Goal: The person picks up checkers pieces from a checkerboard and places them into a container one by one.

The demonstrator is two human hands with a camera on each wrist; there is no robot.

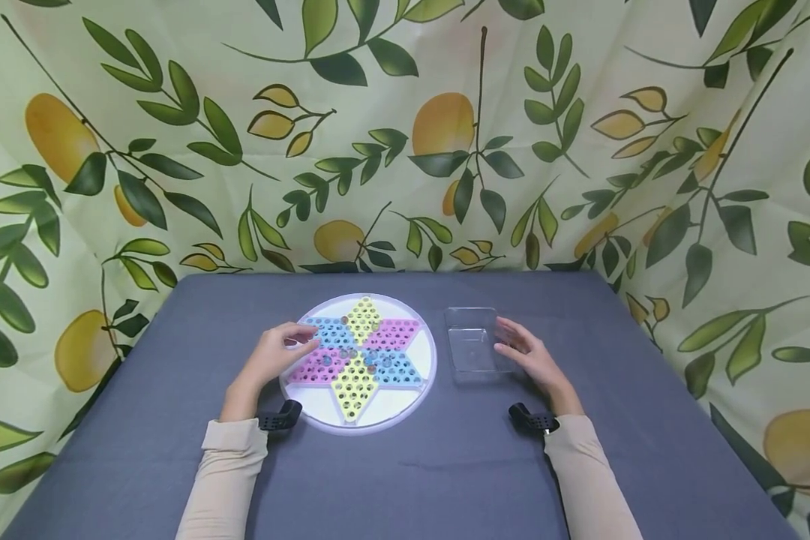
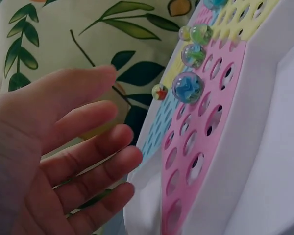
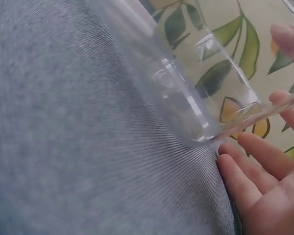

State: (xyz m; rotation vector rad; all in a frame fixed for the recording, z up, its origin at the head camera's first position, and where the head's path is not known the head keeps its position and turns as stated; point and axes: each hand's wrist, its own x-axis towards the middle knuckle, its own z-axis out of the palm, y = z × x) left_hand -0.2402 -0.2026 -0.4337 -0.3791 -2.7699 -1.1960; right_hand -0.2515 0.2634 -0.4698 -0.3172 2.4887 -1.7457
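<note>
Grey-blue cloth (image 1: 405, 480) covers the bench (image 1: 486, 442). Beyond the far edge hangs a pale fabric backdrop (image 1: 391, 105), which also extends along the left and right sides. Its print comprises green leaves (image 1: 319, 22), orange fruit (image 1: 443, 124), dark stems (image 1: 481, 82) and smaller yellow leaves (image 1: 271, 125).

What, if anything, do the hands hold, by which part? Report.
Nothing: the left hand is open near the board, the right hand open beside the box.

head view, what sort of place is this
Probably an indoor set-up for filming tabletop work: fruit-print fabric hangs behind a cloth-covered table with a star-patterned game board on it.
</note>
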